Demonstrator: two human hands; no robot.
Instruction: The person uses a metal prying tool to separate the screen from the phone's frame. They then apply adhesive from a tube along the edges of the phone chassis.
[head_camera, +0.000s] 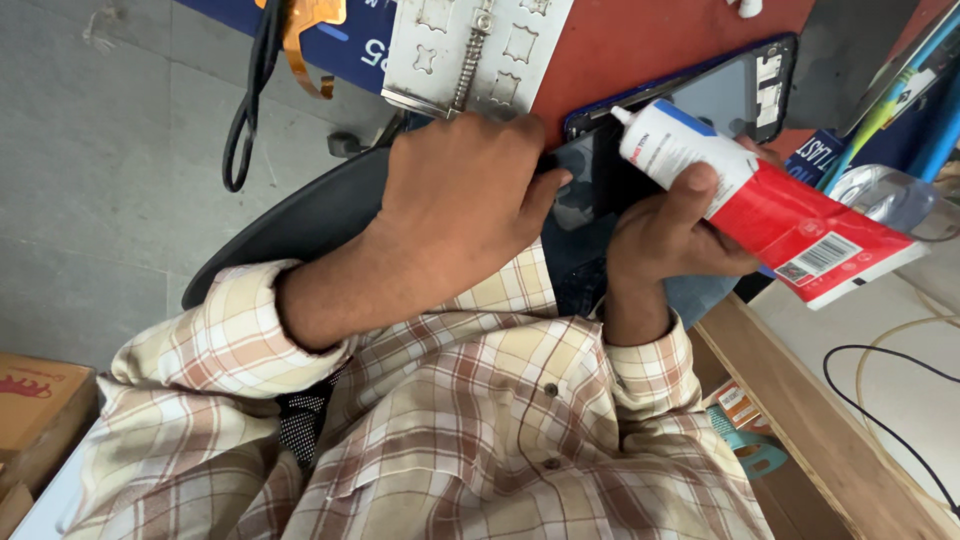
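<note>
My left hand (455, 200) is closed over the left edge of a dark phone body (588, 190), which lies over my lap. My right hand (670, 235) grips a red and white glue tube (760, 200) with a thin white nozzle. The nozzle tip sits at the phone's upper edge, close to my left fingertips. The phone's far end (740, 90) shows a bare frame with its inner parts open to view. Both my sleeves are a cream and red plaid.
A perforated metal plate (470, 50) lies on a red mat (640, 40) beyond the phone. Black cable (245, 110) and an orange flex strip (305, 30) hang at upper left. A wooden bench edge (800, 410), a clear cup (895, 200) and a cardboard box (35, 410) flank me.
</note>
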